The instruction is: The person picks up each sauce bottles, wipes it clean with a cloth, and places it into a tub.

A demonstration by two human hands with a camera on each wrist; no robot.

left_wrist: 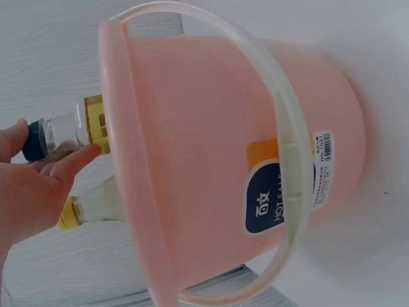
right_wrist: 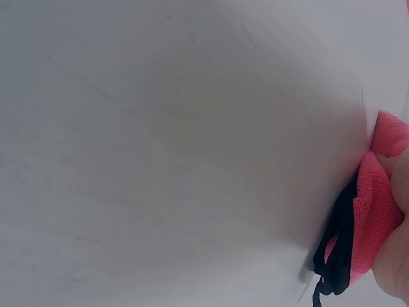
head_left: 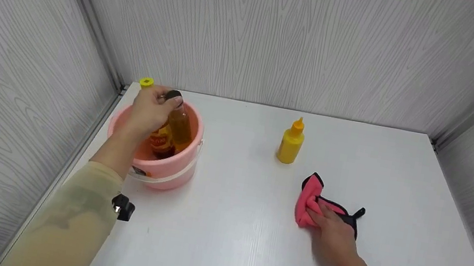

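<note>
Over on the left of the white desk (head_left: 227,226), the left hand (head_left: 150,110) is wrapped round a dark-capped amber bottle (head_left: 178,126) that's standing tilted inside the pink bucket (head_left: 164,171). Right hand (head_left: 333,229) lies flat on a pink cloth (head_left: 309,201), fingers pretty much straight. A yellow squeeze bottle (head_left: 291,141) stands between them, further back.

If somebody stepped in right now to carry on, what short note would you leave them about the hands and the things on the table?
Left hand: grips the neck of the dark-capped amber bottle, which stands tilted inside the pink bucket.
A yellow-capped bottle is also in the bucket.
Right hand: rests on the pink cloth, flat on the white table.
Yellow squeeze bottle: upright on the table, untouched.
Done: two bottles are in the bucket. Left: squeeze bottle and cloth are still outside it.
</note>
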